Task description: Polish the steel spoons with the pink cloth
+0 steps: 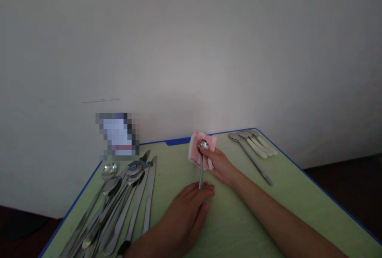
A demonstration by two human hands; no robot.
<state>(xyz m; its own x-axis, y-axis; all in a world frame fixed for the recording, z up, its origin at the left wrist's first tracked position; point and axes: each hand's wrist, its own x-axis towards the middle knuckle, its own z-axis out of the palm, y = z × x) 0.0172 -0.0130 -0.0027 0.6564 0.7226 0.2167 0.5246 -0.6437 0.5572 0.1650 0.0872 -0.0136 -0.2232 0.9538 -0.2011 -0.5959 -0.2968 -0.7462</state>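
Observation:
A metal spoon is held upright over the green table. My left hand pinches the lower end of its handle. My right hand grips a pink and white cloth pressed against the spoon's bowl, thumb on the front of it.
A pile of knives and spoons lies at the table's left. At the far right lie a long spoon and a few white-handled pieces of cutlery. A blurred-out object stands at the back left by the wall. The table has a blue edge.

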